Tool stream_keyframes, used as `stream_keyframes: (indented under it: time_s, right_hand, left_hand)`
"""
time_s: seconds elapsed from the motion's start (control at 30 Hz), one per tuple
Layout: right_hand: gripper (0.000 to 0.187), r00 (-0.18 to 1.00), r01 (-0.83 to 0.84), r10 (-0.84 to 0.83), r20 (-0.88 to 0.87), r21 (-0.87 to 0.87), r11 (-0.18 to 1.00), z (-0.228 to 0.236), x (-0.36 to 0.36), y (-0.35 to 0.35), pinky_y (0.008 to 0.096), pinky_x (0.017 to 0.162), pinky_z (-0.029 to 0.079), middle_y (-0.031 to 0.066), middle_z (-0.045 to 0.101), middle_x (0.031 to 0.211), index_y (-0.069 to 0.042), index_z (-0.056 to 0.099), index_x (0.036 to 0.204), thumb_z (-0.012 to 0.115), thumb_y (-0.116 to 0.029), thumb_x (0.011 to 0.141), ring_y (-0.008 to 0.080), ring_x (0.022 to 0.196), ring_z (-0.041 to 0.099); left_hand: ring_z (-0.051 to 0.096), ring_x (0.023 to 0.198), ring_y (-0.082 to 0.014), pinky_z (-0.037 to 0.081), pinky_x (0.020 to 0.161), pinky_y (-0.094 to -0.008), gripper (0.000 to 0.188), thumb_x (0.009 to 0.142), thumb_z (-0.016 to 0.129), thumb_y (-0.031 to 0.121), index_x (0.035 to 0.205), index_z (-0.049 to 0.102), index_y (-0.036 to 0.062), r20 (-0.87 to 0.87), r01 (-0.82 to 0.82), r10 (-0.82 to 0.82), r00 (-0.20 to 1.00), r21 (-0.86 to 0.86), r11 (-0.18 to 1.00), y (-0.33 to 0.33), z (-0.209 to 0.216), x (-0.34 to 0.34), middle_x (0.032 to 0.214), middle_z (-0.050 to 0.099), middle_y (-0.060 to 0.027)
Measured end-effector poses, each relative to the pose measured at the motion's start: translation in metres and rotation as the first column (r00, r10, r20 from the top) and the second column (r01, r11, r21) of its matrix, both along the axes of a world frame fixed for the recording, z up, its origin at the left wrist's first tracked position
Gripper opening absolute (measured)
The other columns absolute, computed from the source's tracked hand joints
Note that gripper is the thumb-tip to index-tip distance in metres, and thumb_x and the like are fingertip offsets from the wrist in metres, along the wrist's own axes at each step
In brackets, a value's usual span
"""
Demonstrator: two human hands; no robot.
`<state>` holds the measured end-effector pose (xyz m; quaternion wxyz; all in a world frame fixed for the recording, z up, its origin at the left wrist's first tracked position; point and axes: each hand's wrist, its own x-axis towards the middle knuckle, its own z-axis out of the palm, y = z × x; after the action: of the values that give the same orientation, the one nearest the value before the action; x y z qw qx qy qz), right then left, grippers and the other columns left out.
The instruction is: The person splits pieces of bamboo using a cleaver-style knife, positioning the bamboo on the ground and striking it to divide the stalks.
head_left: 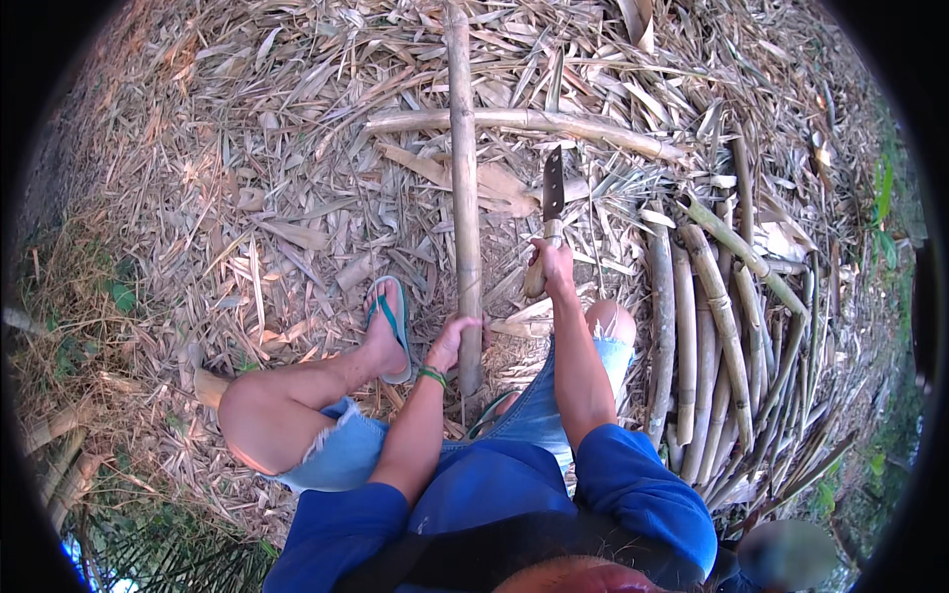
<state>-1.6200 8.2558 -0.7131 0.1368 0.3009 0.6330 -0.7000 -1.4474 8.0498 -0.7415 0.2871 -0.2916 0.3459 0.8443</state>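
Observation:
A long, pale bamboo pole point(465, 198) runs from the far edge of the view down to between my legs. Near its close end, my left hand point(453, 341) is wrapped round it, with a green band on the wrist. To the right of the pole, my right hand point(554, 265) is closed round the wooden handle of a machete point(554, 188). Its dark blade, with small holes in it, points away from me and does not touch the pole. Part of my left hand's fingers is hidden behind the pole.
Another bamboo pole point(554, 123) lies crosswise beyond the machete, meeting the long one. Several cut bamboo pieces point(712, 336) are heaped to my right. Dry leaves and husks point(247, 178) cover the ground. My sandalled left foot point(389, 321) is beside the pole. Green plants grow at the edges.

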Motion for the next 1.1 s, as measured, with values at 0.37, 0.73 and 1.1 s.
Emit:
stream_keyframes:
  time_s: [0.37,0.73,1.1]
  right_hand:
    - [0.018,0.992,-0.125,0.124,0.016,0.115,0.985,-0.012,0.018,-0.001,0.0333,0.051,0.046,0.0072,0.06,0.068,0.001,0.061,0.091,0.073,-0.009,0.082,0.0167,0.054,0.056]
    - [0.021,0.994,-0.089,0.098,-0.047,0.155,0.984,-0.006,0.017,-0.005,0.0324,0.051,0.045,0.0074,0.06,0.065,0.002,0.06,0.092,0.073,-0.012,0.082,0.0165,0.053,0.057]
    - [0.021,0.976,-0.072,0.087,-0.199,0.084,0.994,0.0,0.006,-0.026,0.0307,0.052,0.046,0.0057,0.061,0.066,0.0,0.057,0.092,0.073,-0.01,0.083,0.0144,0.054,0.057]
  left_hand:
    - [0.064,0.1,-0.0476,0.051,0.088,-0.0535,0.067,0.07,0.083,0.033,0.12,0.053,-0.0005,0.211,0.211,-0.062,0.975,-0.977,-0.01,0.026,-0.002,0.015,0.108,0.067,-0.0285]
    - [0.07,0.072,-0.0236,0.053,0.068,-0.0372,0.038,0.07,0.083,0.029,0.089,0.071,-0.0016,-0.04,0.009,-0.059,0.997,-0.747,0.664,0.032,0.005,0.026,0.078,0.072,-0.0128]
    - [0.065,0.06,-0.0182,0.051,0.056,-0.0326,0.025,0.076,0.073,0.019,0.086,0.066,-0.0026,-0.225,-0.137,0.001,0.974,-0.593,0.794,0.033,0.029,0.015,0.072,0.067,-0.0082]
